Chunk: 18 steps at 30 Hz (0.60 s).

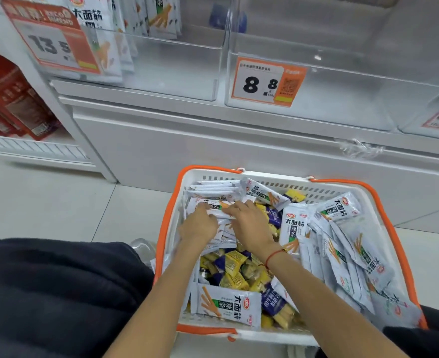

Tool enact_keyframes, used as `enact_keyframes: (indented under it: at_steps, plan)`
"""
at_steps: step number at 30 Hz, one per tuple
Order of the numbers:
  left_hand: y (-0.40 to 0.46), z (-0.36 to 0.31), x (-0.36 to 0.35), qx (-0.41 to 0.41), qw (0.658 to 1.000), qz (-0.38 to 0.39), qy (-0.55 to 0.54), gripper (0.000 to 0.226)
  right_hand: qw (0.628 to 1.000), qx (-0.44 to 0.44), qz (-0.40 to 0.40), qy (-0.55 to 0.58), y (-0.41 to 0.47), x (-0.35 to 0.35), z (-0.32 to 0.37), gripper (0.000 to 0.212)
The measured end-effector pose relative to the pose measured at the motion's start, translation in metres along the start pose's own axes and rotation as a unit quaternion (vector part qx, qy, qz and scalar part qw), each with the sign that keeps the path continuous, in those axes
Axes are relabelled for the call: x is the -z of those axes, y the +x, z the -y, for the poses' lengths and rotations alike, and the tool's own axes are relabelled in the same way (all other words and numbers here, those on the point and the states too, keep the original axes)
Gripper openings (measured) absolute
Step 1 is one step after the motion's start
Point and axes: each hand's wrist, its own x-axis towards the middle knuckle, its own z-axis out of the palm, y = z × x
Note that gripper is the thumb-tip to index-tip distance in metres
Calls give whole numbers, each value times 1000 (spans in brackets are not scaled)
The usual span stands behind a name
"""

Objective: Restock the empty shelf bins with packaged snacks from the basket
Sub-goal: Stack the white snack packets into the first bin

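I start at my fingers: those of my left hand (198,223) are bent down over the far-left pile of flat white foil snack packets (214,202), the tips resting on the top one, though I cannot tell whether they actually pinch it. My right hand (249,224) lies just beside the left, fingers stretched forward and a little spread, pressing flat on the same pile. A thin red string bracelet (275,255) circles my right wrist.

Both forearms reach from the near edge into the white plastic shopping basket with orange rim and handles (384,202), which sits on the pale tiled floor (58,202). Inside it, more white packets with green labels and orange stick pictures lie along the right side and at the near edge, some on their edges. Between them, under my wrists, is a heap of small yellow and purple wrapped snacks (235,270).

Farther off stands the white shelf unit (187,140). On it, at far left, a clear plastic bin (177,71) holds a few of the same white packets standing at its left end, behind an orange price tag reading 13.5 (50,45). To its right a second clear bin (342,81) carries an orange-framed price tag reading 8.8 (265,82). At far left, dark red boxes (14,99) stand on a lower shelf. My dark trouser leg (53,293) fills the near left.
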Motion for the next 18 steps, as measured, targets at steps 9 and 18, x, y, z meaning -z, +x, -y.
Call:
enact_keyframes:
  at_steps: [9, 18]
  plan:
    - [-19, -23, -13, -44, 996, -71, -45, 54, 992, -32, 99, 67, -37, 56, -11, 36]
    - [-53, -58, -25, 33, 908, 143, -393, 35, 920, -253, 232, 192, -73, 152, -89, 14]
